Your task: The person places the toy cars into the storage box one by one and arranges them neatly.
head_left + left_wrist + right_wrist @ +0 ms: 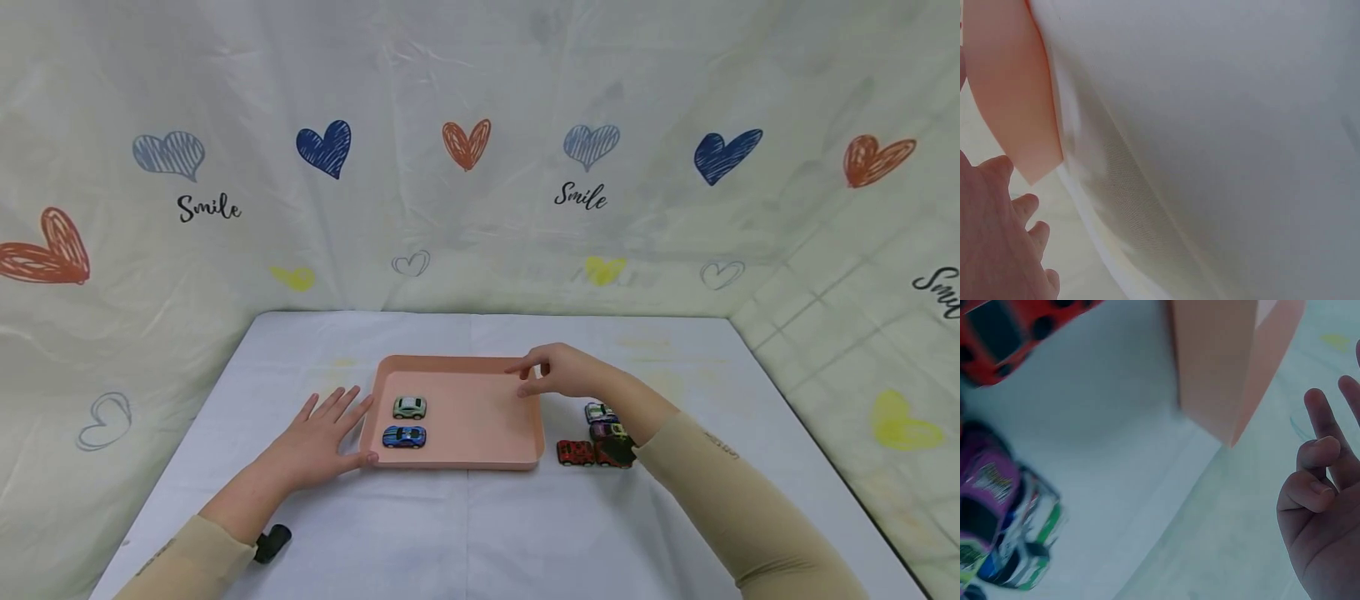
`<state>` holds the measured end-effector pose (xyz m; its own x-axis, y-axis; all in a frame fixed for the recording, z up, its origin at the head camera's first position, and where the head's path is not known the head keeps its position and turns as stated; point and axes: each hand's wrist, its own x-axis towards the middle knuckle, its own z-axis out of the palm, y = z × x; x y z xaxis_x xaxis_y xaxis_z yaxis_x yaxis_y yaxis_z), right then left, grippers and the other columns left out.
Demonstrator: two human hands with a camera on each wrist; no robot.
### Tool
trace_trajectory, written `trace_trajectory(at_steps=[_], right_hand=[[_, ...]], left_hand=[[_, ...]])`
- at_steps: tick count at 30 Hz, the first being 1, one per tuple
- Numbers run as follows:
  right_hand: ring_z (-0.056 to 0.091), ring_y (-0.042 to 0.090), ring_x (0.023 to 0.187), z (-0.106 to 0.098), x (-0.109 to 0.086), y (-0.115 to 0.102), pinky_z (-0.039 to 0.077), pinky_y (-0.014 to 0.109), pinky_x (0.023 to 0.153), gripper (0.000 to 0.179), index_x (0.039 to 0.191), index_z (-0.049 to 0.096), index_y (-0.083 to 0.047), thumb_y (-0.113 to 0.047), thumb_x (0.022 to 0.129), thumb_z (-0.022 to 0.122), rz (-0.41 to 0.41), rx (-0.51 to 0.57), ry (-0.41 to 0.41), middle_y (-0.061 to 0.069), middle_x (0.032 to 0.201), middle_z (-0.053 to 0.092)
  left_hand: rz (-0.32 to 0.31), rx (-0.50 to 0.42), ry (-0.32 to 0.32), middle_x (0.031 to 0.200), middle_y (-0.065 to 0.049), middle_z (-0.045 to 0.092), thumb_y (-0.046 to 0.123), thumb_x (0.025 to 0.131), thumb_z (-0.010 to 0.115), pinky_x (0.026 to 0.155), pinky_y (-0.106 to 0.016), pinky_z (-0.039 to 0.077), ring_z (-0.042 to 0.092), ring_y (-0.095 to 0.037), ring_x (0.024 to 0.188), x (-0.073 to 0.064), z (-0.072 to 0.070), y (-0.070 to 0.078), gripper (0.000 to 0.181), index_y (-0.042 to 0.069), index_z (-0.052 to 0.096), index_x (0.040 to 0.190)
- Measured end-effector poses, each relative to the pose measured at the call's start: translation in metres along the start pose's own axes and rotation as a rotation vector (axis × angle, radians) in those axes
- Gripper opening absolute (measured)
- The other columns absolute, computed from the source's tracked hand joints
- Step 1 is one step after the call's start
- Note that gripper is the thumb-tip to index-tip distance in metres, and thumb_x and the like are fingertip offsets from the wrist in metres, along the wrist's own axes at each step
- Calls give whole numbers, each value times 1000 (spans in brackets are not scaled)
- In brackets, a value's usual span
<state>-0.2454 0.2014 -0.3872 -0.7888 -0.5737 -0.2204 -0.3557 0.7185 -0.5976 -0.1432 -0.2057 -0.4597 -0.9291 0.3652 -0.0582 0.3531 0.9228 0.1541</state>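
Note:
A shallow pink tray [480, 417] lies on the white table. On its left side stand two toy cars: a pale green car [409, 407] and, nearer to me, a blue car [404, 437]. My left hand [318, 442] is spread flat beside the tray's left edge, its thumb at the front left corner. Over the right rim hovers my right hand [566, 372], its fingers loosely bent and nothing visible between them. In the right wrist view, that hand [1329, 512] appears beyond the tray's wall [1219, 362], thumb and one finger bent, other fingers extended.
Right of the tray, several toy cars sit close together: a red car [575, 452], a dark red and black car [615, 452], a purple car [988, 481] and a white-green car [1038, 531]. My right forearm partly covers them. A heart-printed cloth [465, 67] hangs behind the table.

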Motion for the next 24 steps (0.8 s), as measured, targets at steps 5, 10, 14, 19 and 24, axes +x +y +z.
trace_trajectory(at_steps=[5,10,14,19,24], right_hand=[[50,19,76,-3,-21,14,46,32,64,35,124,71,-25,-32,89,75,-15,-3,14,0,108,66],[50,20,79,-5,-38,26,47,33,65,40,127,69,-22,-33,89,75,13,4,5,5,113,66],[50,20,80,-5,-49,34,48,34,66,38,126,70,-25,-32,89,75,33,1,14,6,113,66],[51,19,81,-6,-55,43,48,33,67,38,125,70,-27,-34,88,76,44,-8,26,6,114,67],[52,20,84,-2,-60,48,49,34,69,42,126,71,-23,-36,87,77,66,4,4,6,115,67]], left_hand=[[1,5,5,162,-13,26,76,85,52,118,-62,9,19,-38,149,-1,-1,0,95,16,32,157],[-4,6,-2,162,-14,25,75,85,53,118,-62,8,18,-39,149,0,0,0,96,16,31,157],[-4,1,-6,162,-14,25,73,85,56,118,-62,8,18,-40,149,1,0,0,96,16,31,157],[1,-2,3,162,-14,26,73,85,57,118,-62,9,19,-39,148,1,1,-1,95,16,31,157],[5,-21,9,161,-15,26,73,84,58,118,-62,8,19,-40,148,1,2,-1,96,15,33,156]])
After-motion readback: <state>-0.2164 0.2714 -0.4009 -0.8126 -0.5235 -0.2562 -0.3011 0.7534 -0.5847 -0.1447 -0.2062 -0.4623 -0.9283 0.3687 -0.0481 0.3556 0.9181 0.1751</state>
